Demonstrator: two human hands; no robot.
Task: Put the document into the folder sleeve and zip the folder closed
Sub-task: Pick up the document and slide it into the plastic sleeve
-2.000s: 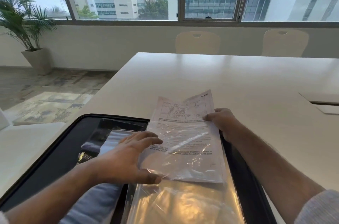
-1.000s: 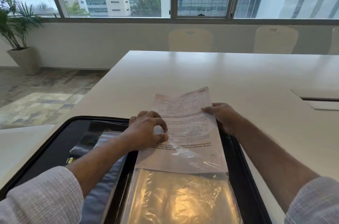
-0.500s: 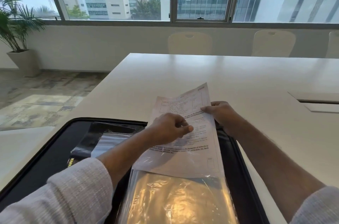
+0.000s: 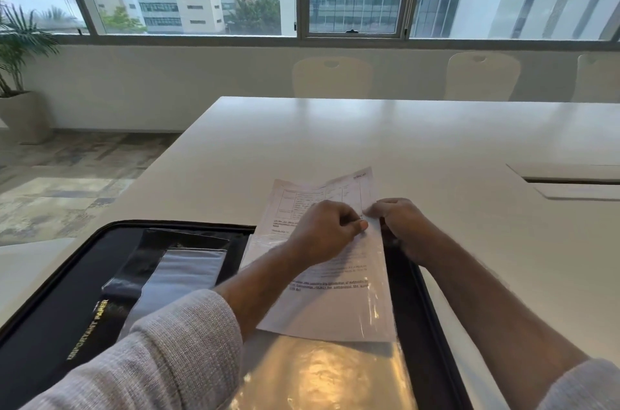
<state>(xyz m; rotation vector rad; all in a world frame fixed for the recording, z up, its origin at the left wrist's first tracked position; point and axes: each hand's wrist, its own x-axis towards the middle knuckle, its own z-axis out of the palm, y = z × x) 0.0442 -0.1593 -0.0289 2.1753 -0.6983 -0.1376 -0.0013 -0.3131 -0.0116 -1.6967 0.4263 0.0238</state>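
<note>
Fingers (image 4: 357, 225) pinched at sleeve (image 4: 375, 275) mouth

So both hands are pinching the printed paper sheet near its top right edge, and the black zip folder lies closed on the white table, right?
Not quite: the head view shows the black zip folder lying open, not closed. Both the left hand and right hand do pinch the printed paper sheet near its top right edge, on the white table.

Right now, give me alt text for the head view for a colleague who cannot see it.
Both hands, left hand and right hand, pinch the printed document partway inside a clear sleeve of an open black zip folder on a white table.
</note>
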